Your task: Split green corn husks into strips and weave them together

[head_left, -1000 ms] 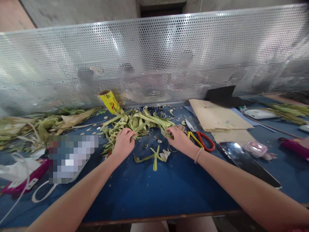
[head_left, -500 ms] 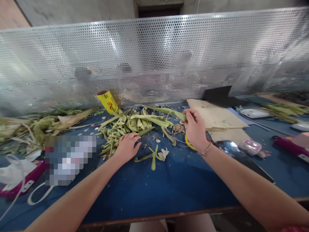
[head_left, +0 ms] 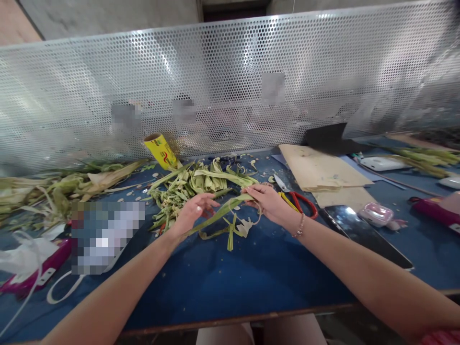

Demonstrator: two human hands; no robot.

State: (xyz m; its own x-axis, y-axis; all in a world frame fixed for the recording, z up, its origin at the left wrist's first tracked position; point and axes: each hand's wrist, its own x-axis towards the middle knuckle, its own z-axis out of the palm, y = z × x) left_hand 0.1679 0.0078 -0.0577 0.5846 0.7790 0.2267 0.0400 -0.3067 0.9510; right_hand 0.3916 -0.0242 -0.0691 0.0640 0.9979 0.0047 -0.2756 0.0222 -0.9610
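Note:
My right hand (head_left: 269, 202) pinches one end of a long green leaf strip (head_left: 223, 210), which looks like corn husk. The strip slants down to the left, its far part passing by my left hand (head_left: 192, 214). That hand hovers beside the strip with fingers curled and apart, holding nothing that I can see. Behind both hands lies a heap of green leaf strips and stalks (head_left: 210, 179). A small cross-shaped leaf piece (head_left: 230, 235) rests on the blue table (head_left: 215, 287) below the strip, with a pale scrap (head_left: 245, 227) next to it. Scissors (head_left: 305, 197) with red and yellow handles lie by my right wrist.
A yellow tube (head_left: 161, 151) leans near the perforated metal screen (head_left: 230, 96). Brown paper sheets (head_left: 316, 167), a dark phone or tablet (head_left: 366, 235) and a pink case (head_left: 376, 214) are on the right. More dried husks (head_left: 72, 187) and a magenta device (head_left: 39, 273) lie left.
My right hand has brought the leaf strip toward me and left, off the heap, uncovering the scissors. My left hand has lifted from the heap's edge and turned toward the strip.

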